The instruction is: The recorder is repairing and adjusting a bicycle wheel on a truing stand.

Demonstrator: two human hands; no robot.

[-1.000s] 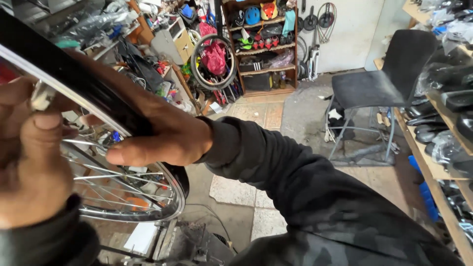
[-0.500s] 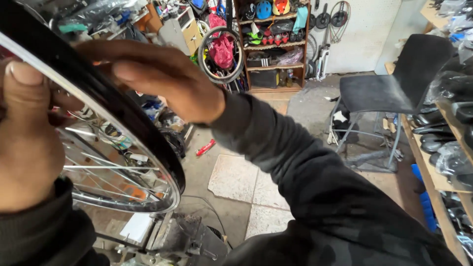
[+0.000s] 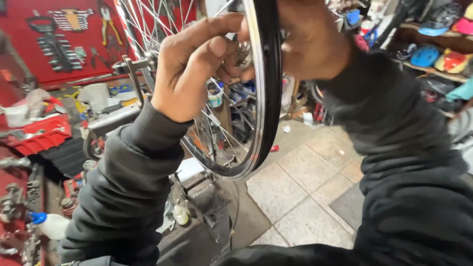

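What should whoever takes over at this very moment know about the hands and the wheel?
Left hand: raised on the spoke side of the bicycle wheel, fingertips pinched on a small metal part at the rim; what the part is cannot be told.
Right hand: on the far side of the rim, braced against the black tyre near the top.
Wheel: upright, edge-on to the camera, its axle seated in a metal stand over the workbench.
Nearby: red tool board on the wall, white squeeze bottle at lower left.
Done: wheel mounted, both hands on it.
Left: how far the rim work has got cannot be judged here.
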